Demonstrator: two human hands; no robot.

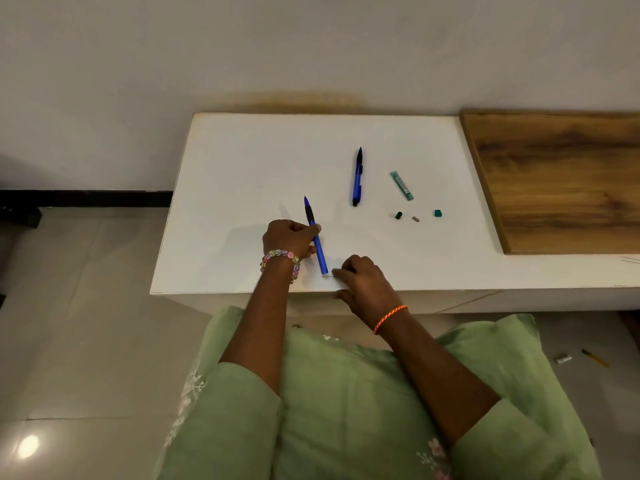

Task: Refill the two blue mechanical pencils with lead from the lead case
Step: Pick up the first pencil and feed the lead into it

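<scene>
White table [242, 161]: the landmark for every entry below; low, set against the wall, with a wood-grain panel [561, 181] adjoining its right end.

Left hand [289, 239]: rested on the table near its front edge, fingers curled shut around the held pencil at mid-barrel, thumb on top; a beaded bracelet at the wrist. The grip appeared meant to steady the barrel while its open rear end faced the other hand.

Right hand [360, 277]: at the table's front edge, just right of the held pencil's rear end, fingertips pinched narrowly together. A thin pale line showed between fingertips and barrel end (probably a lead, too fine to confirm). An orange cord circled the wrist. Judged step: feeding lead into the barrel.

Held pencil [317, 239]: blue, dark grip, tip pointing toward the table's back edge, rear end toward the front edge, apparently uncapped.

Second pencil [357, 176]: blue, lying free at the table's centre, well apart from both hands, tip toward the back edge; whether it was filled could not be told.

Lead case [401, 186]: green, translucent, lying right of the second pencil, toward the panel.

Green cap [438, 213]: in front of the case, likely the case's lid, set aside for access.

Black cap [399, 215] and small grey piece [416, 219]: side by side, left of the green cap, probably the pencil's end cap and eraser.
</scene>
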